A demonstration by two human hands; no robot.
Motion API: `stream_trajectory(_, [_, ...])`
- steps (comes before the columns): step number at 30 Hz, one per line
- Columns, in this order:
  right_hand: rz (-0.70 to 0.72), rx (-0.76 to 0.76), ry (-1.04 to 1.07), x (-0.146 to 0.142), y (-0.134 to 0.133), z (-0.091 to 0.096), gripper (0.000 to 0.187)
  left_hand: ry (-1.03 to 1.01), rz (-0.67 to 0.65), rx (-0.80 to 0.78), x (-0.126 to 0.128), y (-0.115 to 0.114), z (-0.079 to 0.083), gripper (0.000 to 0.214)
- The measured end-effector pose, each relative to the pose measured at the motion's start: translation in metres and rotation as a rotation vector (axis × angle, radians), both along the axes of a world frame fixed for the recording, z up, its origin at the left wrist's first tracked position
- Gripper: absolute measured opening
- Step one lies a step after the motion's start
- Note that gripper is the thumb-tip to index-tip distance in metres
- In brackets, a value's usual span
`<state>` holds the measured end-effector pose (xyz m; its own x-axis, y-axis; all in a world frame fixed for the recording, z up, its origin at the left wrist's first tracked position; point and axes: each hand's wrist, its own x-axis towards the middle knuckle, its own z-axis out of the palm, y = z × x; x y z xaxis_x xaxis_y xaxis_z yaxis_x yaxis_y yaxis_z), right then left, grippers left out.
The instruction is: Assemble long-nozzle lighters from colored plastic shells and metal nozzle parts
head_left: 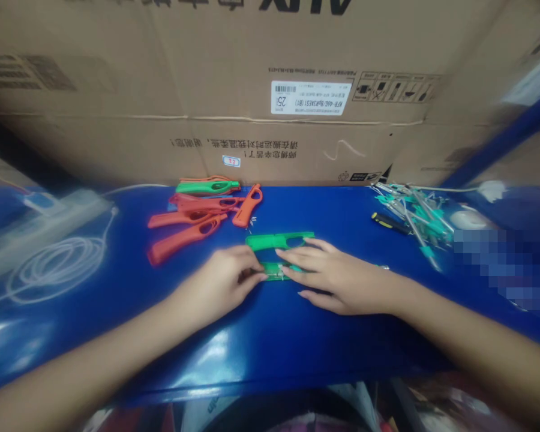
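A white cable (58, 270) lies coiled at my left, then orange shells (184, 239) are heaped with loose screws (252, 222) beside them, probably for easy reach. My left hand (234, 271) pinches the left end of the near shell (274, 271), a green one in front of me, likely to keep it steady; my right hand (335, 273) spreads loosely over its right part. The far shell (266, 242) lies just beyond. Rightward come a screwdriver (389, 223) and piled rods (425, 216). The blue desk (252, 348) is glossy, backed by cardboard (207, 90).
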<state>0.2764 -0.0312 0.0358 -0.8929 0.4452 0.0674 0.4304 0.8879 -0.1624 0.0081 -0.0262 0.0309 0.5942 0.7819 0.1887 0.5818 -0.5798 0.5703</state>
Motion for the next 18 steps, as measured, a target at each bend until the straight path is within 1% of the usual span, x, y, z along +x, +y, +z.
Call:
stream_trajectory(7, [0.001,-0.021,0.005,-0.004,-0.005,0.002,0.047,0.012,0.005,0.017,0.001,-0.001,0.0,0.008])
stream_trajectory(11, [-0.009,0.028,-0.018,-0.002,-0.003,0.0,0.049,0.013,-0.007,0.026,0.001,-0.001,0.0,0.009])
stream_trajectory(14, [-0.058,0.085,0.055,0.004,0.003,0.002,0.049,0.019,-0.017,0.03,0.0,-0.002,-0.001,0.01])
stream_trajectory(16, [-0.097,0.129,0.13,0.009,0.008,0.005,0.046,0.036,-0.011,0.035,-0.001,-0.003,-0.002,0.012])
stream_trajectory(18, [-0.127,0.156,0.161,0.014,0.013,0.01,0.036,0.066,-0.014,0.046,-0.003,-0.004,-0.003,0.016])
